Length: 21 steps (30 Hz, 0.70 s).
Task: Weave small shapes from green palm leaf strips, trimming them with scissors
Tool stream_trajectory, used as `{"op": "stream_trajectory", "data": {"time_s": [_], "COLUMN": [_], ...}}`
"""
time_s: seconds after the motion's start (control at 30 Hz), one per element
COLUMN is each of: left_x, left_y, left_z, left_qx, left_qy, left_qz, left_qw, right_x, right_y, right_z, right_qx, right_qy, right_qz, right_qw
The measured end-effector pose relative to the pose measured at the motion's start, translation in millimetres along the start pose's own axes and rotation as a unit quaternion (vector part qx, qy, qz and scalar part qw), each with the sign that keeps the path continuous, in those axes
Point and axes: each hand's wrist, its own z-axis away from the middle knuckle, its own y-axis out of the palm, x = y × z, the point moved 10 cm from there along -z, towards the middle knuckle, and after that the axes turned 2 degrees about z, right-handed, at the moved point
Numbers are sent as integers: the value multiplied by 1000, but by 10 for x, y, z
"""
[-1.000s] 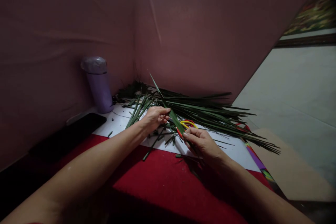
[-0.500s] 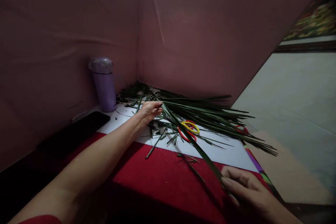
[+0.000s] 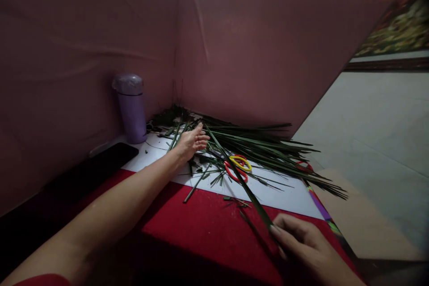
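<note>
My right hand (image 3: 296,234) pinches the near, wide end of a long green leaf blade (image 3: 250,192), which slants up and away over the table. The blade's narrow far end lies just right of my left hand (image 3: 193,140), which is stretched out with its fingers apart and holds nothing I can see. Beneath the blade rest scissors (image 3: 246,164) with red and yellow handles. Behind them spreads a pile of long green leaves (image 3: 264,143). Short leaf cuttings (image 3: 197,183) are scattered around the scissors.
A purple tumbler (image 3: 133,114) with a plastic-wrapped top stands at the left, by a dark phone (image 3: 115,154). A white sheet (image 3: 288,199) lies over the red tablecloth (image 3: 194,228). Pink panels (image 3: 241,53) enclose the left and back.
My left hand has let go of the blade's far end and its fingers have opened. My right hand keeps its hold and appears slightly further left, as the whole view has shifted a little.
</note>
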Motion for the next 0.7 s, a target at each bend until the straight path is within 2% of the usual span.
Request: {"op": "stream_trajectory", "data": {"time_s": [0.1,0.17,0.2,0.27,0.33,0.47,0.57,0.7], "left_x": [262,472,549,606,604,549,441,278], "left_y": [302,528,625,727,747,682,581,431], "left_z": [145,301,382,484,523,476,355,186], "left_qx": [105,187,224,253,251,221,183,139], "left_qy": [-56,-99,-108,-87,-60,-53,-46,-23], "left_qz": [-43,-62,-73,-91,-98,-86,-71,-59], "left_qw": [992,975,966,959,961,970,980,988], "right_x": [248,333,387,526,618,608,514,374], "right_y": [126,225,273,331,354,443,473,418], "right_z": [-273,-473,-569,-731,-847,-928,-803,-430], "right_qx": [-16,-18,-18,-30,-48,-18,24,67], "right_qy": [-32,-33,-44,-90,-123,-111,-69,-29], "right_qz": [5,-39,-57,-65,-60,-80,-77,-63], "right_qw": [999,999,997,993,989,990,994,995]}}
